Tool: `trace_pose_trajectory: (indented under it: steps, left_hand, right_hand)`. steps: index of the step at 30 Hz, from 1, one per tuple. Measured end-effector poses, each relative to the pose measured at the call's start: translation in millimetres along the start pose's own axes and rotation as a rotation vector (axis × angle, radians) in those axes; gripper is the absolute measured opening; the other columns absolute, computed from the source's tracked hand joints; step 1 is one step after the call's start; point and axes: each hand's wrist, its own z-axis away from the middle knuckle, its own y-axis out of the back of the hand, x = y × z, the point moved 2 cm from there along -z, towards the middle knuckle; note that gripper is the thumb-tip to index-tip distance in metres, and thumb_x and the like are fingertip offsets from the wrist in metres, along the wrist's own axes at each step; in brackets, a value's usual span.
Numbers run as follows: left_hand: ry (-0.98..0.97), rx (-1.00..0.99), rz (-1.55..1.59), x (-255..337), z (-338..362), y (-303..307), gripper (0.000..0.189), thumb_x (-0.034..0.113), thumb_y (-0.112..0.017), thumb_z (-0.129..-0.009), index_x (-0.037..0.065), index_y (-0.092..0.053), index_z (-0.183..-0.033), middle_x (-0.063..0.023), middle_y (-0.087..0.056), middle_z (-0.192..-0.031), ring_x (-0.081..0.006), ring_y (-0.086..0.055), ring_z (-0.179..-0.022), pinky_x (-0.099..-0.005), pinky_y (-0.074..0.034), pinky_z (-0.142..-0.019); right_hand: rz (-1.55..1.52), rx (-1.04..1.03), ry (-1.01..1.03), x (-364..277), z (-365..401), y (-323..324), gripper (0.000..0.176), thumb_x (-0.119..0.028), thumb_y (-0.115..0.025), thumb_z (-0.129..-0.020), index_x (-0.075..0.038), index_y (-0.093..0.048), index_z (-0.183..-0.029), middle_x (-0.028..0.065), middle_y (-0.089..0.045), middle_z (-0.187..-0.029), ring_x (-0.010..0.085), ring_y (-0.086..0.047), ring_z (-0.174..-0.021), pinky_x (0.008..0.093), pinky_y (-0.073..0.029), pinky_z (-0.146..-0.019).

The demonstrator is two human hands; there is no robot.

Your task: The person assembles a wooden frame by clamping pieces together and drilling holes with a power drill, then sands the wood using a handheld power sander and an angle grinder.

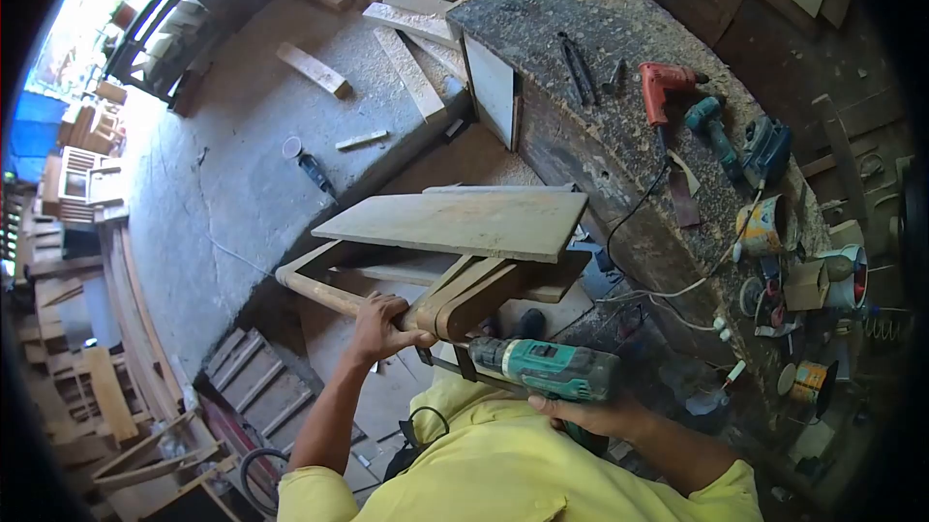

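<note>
My right hand (592,416) is wrapped round the handle of a green and black cordless drill (554,369). The drill's chuck points left, close to the rounded end of a wooden frame (447,317). My left hand (380,326) grips the frame's bar near that end, thumb toward the drill. Across the top of the frame lies a flat wooden board (464,220). The drill's lower grip is partly hidden by my right hand.
A workbench (610,38) strewn with sawdust stands at the right, bearing a red drill (668,89), a teal power tool (714,135) and pliers (578,67). Cables hang off its side. Planks (411,72) lie on the concrete ledge (247,125), and timber piles up at the left.
</note>
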Motion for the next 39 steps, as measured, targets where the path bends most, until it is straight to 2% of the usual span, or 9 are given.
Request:
trace_pose_trajectory:
  steps: [12,17,18,19,22,26,33,37,39]
  left_hand:
    - [0.042,-0.063,0.124,-59.8,117.6,-41.0,0.068,0.063,-0.076,-0.063,-0.001,-0.051,-0.064,-0.0157,-0.050,-0.063,-0.0335,-0.049,-0.064,-0.0424,-0.037,-0.064]
    - [0.121,-0.033,0.256,-103.3,189.9,-83.0,0.065,0.058,-0.077,-0.065,-0.003,-0.055,-0.071,-0.0177,-0.052,-0.067,-0.0359,-0.051,-0.067,-0.0453,-0.040,-0.066]
    - [0.109,-0.034,0.234,-112.9,203.2,-95.8,0.061,0.056,-0.073,-0.072,-0.003,-0.057,-0.079,-0.0199,-0.054,-0.075,-0.0377,-0.053,-0.074,-0.0459,-0.041,-0.069]
    - [0.114,-0.021,0.250,-122.1,213.2,-109.5,0.061,0.056,-0.073,-0.072,-0.003,-0.057,-0.079,-0.0199,-0.054,-0.075,-0.0377,-0.053,-0.074,-0.0459,-0.041,-0.069]
    - [0.144,0.123,0.337,-120.0,241.5,-136.1,0.057,0.054,-0.064,-0.082,-0.002,-0.055,-0.091,-0.0220,-0.054,-0.087,-0.0412,-0.051,-0.085,-0.0485,-0.040,-0.075]
    - [0.174,0.257,0.474,-122.4,265.1,-174.0,0.059,0.057,-0.063,-0.083,-0.001,-0.054,-0.095,-0.0217,-0.054,-0.088,-0.0422,-0.050,-0.087,-0.0489,-0.040,-0.077]
    - [0.176,0.560,0.583,-106.5,285.0,-241.4,0.064,0.061,-0.055,-0.086,-0.001,-0.051,-0.099,-0.0226,-0.051,-0.092,-0.0430,-0.048,-0.090,-0.0485,-0.039,-0.079]
    - [0.201,0.660,0.591,-104.0,293.4,-247.2,0.075,0.072,-0.039,-0.090,-0.002,-0.052,-0.101,-0.0223,-0.048,-0.092,-0.0416,-0.047,-0.091,-0.0470,-0.038,-0.080]
    - [0.226,0.716,0.599,-101.6,302.3,-244.4,0.079,0.074,-0.034,-0.090,-0.002,-0.052,-0.103,-0.0216,-0.048,-0.092,-0.0403,-0.047,-0.090,-0.0459,-0.039,-0.080]
  right_hand:
    - [0.045,0.136,0.038,77.6,13.5,-108.1,0.037,-0.026,-0.073,-0.088,-0.003,-0.062,-0.115,0.0002,-0.062,-0.079,0.0070,-0.055,-0.059,0.0249,-0.049,-0.057]
    - [0.215,0.147,0.018,102.7,11.2,-161.6,0.040,-0.026,-0.077,-0.084,-0.006,-0.064,-0.116,0.0021,-0.068,-0.087,0.0055,-0.056,-0.065,0.0257,-0.050,-0.062]
    - [0.268,0.172,0.185,107.2,6.7,-169.9,0.041,-0.026,-0.079,-0.082,-0.006,-0.066,-0.114,0.0016,-0.070,-0.088,0.0056,-0.057,-0.068,0.0269,-0.050,-0.063]
    - [0.288,0.167,0.177,108.2,7.3,-179.2,0.041,-0.026,-0.079,-0.082,-0.006,-0.066,-0.114,0.0016,-0.070,-0.088,0.0056,-0.057,-0.068,0.0269,-0.050,-0.063]
    - [0.349,0.177,0.023,100.4,5.3,-201.9,0.035,-0.023,-0.081,-0.080,-0.006,-0.068,-0.108,0.0003,-0.069,-0.081,0.0067,-0.057,-0.065,0.0270,-0.049,-0.059]
    - [0.257,0.213,-0.108,92.8,2.6,-228.6,0.026,-0.021,-0.079,-0.082,-0.007,-0.068,-0.101,-0.0015,-0.062,-0.070,0.0076,-0.054,-0.056,0.0258,-0.045,-0.051]
    - [0.456,0.224,-0.124,111.9,4.7,-239.8,0.029,-0.023,-0.079,-0.082,-0.006,-0.067,-0.103,-0.0005,-0.062,-0.073,0.0080,-0.054,-0.055,0.0257,-0.045,-0.050]
    - [0.513,0.199,-0.144,120.1,2.0,-249.1,0.029,-0.024,-0.078,-0.083,-0.007,-0.067,-0.104,-0.0009,-0.061,-0.072,0.0069,-0.052,-0.053,0.0251,-0.044,-0.049]
    - [0.577,0.126,-0.127,119.4,-0.2,-261.0,0.034,-0.025,-0.078,-0.083,-0.006,-0.066,-0.109,0.0019,-0.066,-0.080,0.0105,-0.058,-0.062,0.0277,-0.049,-0.059]
